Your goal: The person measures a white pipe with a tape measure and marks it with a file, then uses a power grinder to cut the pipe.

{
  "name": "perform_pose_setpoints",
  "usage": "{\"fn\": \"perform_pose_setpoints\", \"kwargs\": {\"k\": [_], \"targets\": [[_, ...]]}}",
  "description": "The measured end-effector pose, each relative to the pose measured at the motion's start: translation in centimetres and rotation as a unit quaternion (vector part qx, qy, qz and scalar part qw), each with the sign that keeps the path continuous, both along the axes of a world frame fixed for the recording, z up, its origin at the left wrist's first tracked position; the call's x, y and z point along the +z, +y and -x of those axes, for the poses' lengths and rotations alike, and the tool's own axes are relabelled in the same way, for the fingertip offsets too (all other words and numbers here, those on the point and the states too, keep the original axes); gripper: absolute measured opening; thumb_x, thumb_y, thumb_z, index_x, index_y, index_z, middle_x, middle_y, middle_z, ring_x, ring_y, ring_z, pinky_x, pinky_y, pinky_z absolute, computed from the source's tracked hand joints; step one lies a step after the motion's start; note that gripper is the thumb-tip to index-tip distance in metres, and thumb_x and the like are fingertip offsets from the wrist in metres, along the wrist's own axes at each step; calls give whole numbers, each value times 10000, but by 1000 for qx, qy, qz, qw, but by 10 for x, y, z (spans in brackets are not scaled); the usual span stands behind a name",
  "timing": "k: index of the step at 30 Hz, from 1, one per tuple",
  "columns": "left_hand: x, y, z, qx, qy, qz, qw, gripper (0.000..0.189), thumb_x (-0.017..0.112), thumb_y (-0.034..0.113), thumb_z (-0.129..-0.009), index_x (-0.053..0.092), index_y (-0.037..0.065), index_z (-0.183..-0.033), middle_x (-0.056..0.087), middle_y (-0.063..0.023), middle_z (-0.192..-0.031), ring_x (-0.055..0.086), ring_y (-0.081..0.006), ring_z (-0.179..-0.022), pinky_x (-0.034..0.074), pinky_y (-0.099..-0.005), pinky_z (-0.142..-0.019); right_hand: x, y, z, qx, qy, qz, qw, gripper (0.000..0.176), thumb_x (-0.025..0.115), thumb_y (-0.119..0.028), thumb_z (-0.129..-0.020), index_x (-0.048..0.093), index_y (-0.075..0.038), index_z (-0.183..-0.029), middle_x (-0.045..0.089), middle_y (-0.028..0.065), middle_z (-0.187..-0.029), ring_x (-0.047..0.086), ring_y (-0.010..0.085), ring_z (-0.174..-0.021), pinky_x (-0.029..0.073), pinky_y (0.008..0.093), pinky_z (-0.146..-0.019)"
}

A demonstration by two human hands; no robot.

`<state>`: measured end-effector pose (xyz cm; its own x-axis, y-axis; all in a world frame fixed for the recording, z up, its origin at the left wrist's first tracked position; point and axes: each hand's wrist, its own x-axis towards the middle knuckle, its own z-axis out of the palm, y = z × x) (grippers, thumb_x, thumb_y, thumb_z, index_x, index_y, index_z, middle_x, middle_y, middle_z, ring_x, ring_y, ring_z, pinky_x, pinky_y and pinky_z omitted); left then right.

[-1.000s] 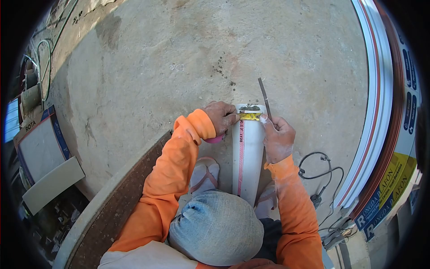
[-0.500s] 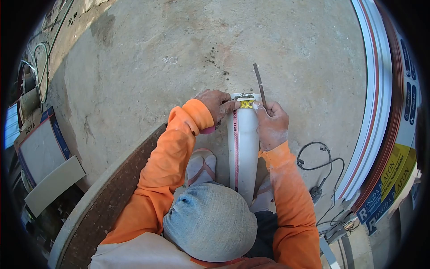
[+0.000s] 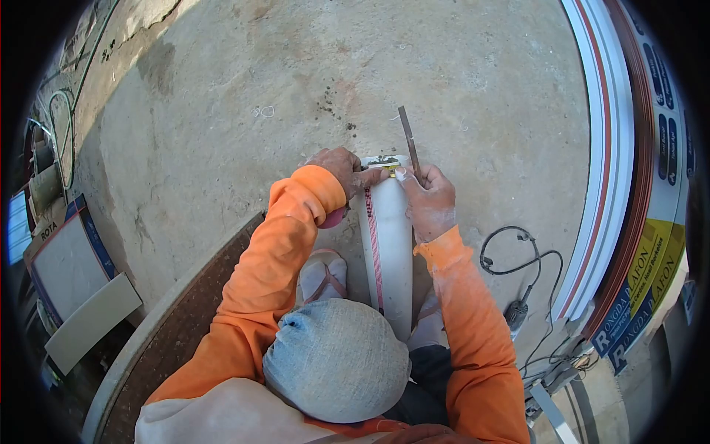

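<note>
A white pipe [image 3: 388, 237] with a red printed stripe stands between my feet, its open end towards the top of the view. Grey mortar-like material shows at its mouth. Across the pipe just below the rim lies a short stretch of yellow measuring tape [image 3: 392, 171]. My left hand [image 3: 342, 169] is closed on the tape measure, its thumb along the yellow blade; a pinkish part [image 3: 334, 217] shows under the wrist. My right hand [image 3: 430, 201] pinches a dark flat strip [image 3: 408, 140] that points up and away, its thumb at the tape's other end.
A curved board with a brown inner face [image 3: 185, 311] stands at my left. White trim lengths [image 3: 603, 163] and printed boxes [image 3: 651, 274] line the right side. A black cable [image 3: 536, 259] lies on the concrete floor [image 3: 458, 81]. A framed panel [image 3: 74, 259] leans at far left.
The hands and pipe appear shifted slightly left as the view moves. The yellow tape has tilted and shows a narrower face near the rim. Both hands keep their hold.
</note>
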<state>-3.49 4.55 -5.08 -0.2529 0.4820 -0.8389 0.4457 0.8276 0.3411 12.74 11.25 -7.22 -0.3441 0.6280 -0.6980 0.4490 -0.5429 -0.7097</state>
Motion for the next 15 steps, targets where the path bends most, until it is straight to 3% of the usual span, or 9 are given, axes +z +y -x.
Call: {"fn": "perform_pose_setpoints", "kwargs": {"k": [5,11,13,15], "targets": [[-2,0,0,-1,-7,7,1000,561,607,587,-793,692,34,-752,603,-139,-601,608,-270,-577,476,-397,-594,-10,-7,-7,-7,44,-53,998,186,651,-163,-845,617,19,-845,589,15,-674,489,57,-593,403,239,-524],[-1,-2,-2,-7,20,-14,1000,575,633,602,-758,683,32,-698,580,-152,-563,589,-302,-564,461,-403,-578,-2,-11,-6,13,0,-40,999,193,649,-171,-858,617,20,-850,596,23,-689,509,68,-620,422,235,-561],[-1,-4,-1,0,25,-17,1000,583,639,612,-745,681,33,-688,578,-154,-559,586,-309,-565,458,-403,-576,-2,-13,-6,7,-4,-81,997,202,650,-171,-862,613,27,-856,604,34,-695,519,67,-631,431,229,-573],[-3,-5,1,-11,-13,-25,1000,577,632,623,-746,694,49,-748,629,-165,-647,625,-346,-630,486,-435,-623,-4,-13,-7,13,-5,-73,997,202,647,-165,-862,608,34,-862,613,44,-700,529,68,-639,442,234,-579]]}}
